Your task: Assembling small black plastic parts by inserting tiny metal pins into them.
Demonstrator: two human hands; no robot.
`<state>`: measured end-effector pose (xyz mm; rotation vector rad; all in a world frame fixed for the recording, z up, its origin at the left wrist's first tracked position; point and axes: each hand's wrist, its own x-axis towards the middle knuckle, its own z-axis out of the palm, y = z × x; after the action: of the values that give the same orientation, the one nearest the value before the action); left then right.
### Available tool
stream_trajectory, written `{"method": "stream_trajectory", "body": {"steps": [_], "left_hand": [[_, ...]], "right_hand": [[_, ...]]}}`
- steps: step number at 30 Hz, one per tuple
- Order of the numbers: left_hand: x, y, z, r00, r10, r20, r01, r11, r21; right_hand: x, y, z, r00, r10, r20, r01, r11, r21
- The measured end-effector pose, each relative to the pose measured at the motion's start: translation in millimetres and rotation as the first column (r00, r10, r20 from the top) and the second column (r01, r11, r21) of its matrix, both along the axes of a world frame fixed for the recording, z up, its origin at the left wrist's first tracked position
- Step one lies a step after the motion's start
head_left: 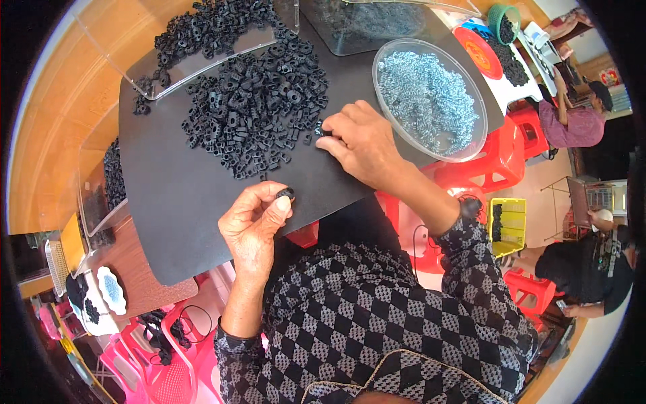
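My left hand (257,225) is closed near the table's front edge, pinching a black plastic cord-lock part (285,193) between thumb and finger. Farther forward and to the right, my right hand (363,143) is also closed, its thumb and forefinger together on a small spring (318,126) with something black beside it. Between and beyond my hands spreads a big loose pile of black cord-lock parts (252,101). To the right of my right hand stands a clear round tub (482,128) full of small bluish metal springs (427,97).
The dark tabletop (158,188) carries clear plastic bins, one (202,75) holding more black parts. Red stools (494,161) and a yellow crate (509,222) stand at right, near a person in a purple top (575,126) and another in black (579,262). Pink chairs (168,377) are lower left.
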<state>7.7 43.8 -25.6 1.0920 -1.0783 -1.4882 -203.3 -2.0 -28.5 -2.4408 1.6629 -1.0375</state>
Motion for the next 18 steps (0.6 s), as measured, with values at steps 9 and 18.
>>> {"method": "stream_trajectory", "body": {"steps": [9,18], "left_hand": [[-3,-2,9,0.997,0.018,0.074,-0.017,1.000,-0.014],[-11,-19,12,0.919,0.090,0.384,0.038,0.949,-0.314]], "right_hand": [[4,4,-2,0.993,0.062,0.105,-0.065,0.998,0.022],[3,9,8,0.884,-0.040,0.465,-0.159,0.910,0.382]]}}
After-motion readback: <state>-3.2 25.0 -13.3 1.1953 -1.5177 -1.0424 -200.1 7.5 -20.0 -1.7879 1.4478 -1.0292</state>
